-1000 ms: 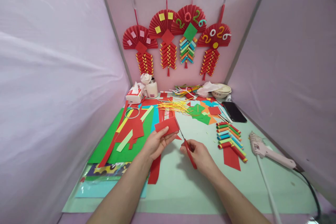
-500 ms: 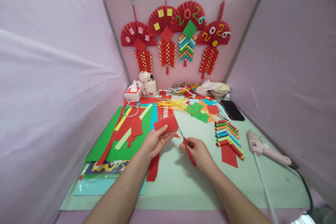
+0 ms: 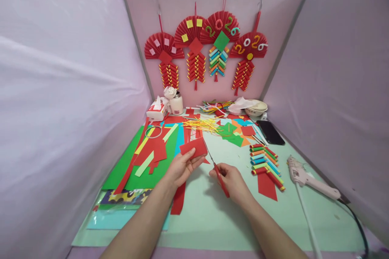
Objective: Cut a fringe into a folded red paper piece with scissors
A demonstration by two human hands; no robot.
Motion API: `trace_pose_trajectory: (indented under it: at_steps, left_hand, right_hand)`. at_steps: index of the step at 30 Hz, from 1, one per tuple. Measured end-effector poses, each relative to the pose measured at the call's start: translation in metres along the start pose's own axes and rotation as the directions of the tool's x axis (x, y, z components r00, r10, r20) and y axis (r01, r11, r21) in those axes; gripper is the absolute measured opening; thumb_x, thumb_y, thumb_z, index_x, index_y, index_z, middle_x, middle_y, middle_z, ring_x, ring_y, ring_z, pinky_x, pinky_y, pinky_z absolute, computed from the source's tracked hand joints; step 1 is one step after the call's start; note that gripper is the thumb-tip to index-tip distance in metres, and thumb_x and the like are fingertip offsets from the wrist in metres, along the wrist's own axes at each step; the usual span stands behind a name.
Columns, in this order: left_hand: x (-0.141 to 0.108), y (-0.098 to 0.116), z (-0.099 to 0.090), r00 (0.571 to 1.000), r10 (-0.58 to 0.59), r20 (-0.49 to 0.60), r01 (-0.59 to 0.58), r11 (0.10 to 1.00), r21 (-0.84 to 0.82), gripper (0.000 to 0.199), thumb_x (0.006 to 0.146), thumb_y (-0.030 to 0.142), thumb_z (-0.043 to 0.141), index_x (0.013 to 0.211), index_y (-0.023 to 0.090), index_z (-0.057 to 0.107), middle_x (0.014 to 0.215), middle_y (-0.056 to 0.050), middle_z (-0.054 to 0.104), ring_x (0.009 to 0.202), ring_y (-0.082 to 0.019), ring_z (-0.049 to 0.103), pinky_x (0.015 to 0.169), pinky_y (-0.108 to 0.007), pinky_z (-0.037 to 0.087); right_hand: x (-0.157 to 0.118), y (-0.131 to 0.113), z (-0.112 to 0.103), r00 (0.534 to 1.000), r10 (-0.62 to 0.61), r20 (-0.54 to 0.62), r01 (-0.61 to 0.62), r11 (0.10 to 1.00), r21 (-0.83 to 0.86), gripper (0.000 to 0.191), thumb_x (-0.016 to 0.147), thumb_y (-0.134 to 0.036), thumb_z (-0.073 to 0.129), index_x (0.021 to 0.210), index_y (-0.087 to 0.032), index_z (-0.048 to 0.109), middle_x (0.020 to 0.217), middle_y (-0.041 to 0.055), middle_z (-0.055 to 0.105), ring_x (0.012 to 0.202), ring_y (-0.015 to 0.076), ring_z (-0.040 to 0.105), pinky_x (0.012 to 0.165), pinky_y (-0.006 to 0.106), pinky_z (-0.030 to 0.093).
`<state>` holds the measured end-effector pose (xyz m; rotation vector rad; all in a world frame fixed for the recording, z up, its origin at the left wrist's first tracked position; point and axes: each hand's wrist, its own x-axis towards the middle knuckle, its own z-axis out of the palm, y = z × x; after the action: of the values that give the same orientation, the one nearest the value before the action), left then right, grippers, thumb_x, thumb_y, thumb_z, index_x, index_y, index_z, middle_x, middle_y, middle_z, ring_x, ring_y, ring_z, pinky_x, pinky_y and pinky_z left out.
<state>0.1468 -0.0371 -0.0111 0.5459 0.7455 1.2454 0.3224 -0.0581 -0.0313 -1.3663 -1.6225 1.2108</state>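
My left hand (image 3: 186,166) is closed on a red paper rectangle (image 3: 193,147), thumb on its face and fingers beneath. In my right hand (image 3: 228,178) is a pair of red-handled scissors (image 3: 221,181), blades pointing up and left. The blades lie along the right edge of the red paper; whether they are parted is too fine to tell. Below my left hand a red paper strip (image 3: 179,199) lies on the table. Right of my right hand sits a row of rolled coloured paper tubes (image 3: 265,162), with a red paper piece (image 3: 267,188) under its lower end.
A pale hot glue gun (image 3: 313,180) with a cord lies at the right, below a black phone (image 3: 271,132). Green sheets (image 3: 121,166) and red scraps cover the left. Yellow strips (image 3: 202,124) lie behind my hands. Red fan decorations (image 3: 220,28) hang on the back wall.
The whole view has shifted slightly, so everything sits a little lower in the picture. Both hands keep their hold on the red paper and the scissors, with the blades still at the paper's right edge.
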Motion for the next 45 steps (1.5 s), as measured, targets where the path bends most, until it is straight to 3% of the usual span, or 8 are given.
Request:
trace_pose_trajectory:
  at_steps: [17,25,33,45]
  left_hand:
    - [-0.003,0.002,0.0,1.0,-0.02,0.002,0.02,0.999,-0.038,0.022,0.078,0.017,0.061,0.098,0.007,0.062,0.098,-0.017,0.068,0.094,-0.027,0.063,0.09,-0.04,0.049]
    - [0.002,0.006,-0.003,0.997,0.007,-0.074,-0.016,0.993,-0.113,0.02,0.078,0.016,0.06,0.097,0.008,0.062,0.096,-0.015,0.069,0.094,-0.025,0.064,0.092,-0.039,0.048]
    - [0.007,0.003,-0.006,0.995,0.019,-0.101,-0.036,0.986,-0.165,0.021,0.079,0.014,0.059,0.099,0.008,0.061,0.095,-0.013,0.069,0.093,-0.023,0.064,0.091,-0.037,0.048]
    - [0.003,0.0,-0.001,0.997,-0.02,-0.073,0.013,0.996,-0.093,0.024,0.079,0.016,0.059,0.102,0.008,0.06,0.101,-0.014,0.068,0.097,-0.024,0.063,0.089,-0.036,0.05]
  right_hand:
    - [-0.003,-0.007,-0.002,0.994,0.055,0.095,-0.056,0.998,0.014,0.027,0.074,-0.042,0.053,0.074,-0.015,0.058,0.058,-0.0021,0.049,0.052,0.01,0.039,0.048,0.021,0.032]
    - [-0.007,-0.007,-0.004,0.988,0.057,0.147,-0.05,0.998,-0.047,0.028,0.075,-0.042,0.054,0.084,-0.016,0.057,0.062,-0.0024,0.05,0.054,0.0104,0.043,0.049,0.021,0.034]
    - [-0.008,-0.004,-0.001,0.99,0.071,0.123,-0.058,0.993,-0.102,0.032,0.072,-0.045,0.058,0.084,-0.016,0.058,0.068,-0.0002,0.057,0.059,0.0122,0.048,0.053,0.022,0.037]
    - [-0.005,0.002,0.001,0.998,0.049,0.042,-0.042,0.988,-0.149,0.04,0.071,-0.053,0.058,0.085,-0.016,0.06,0.067,0.0003,0.059,0.057,0.0121,0.048,0.05,0.022,0.033]
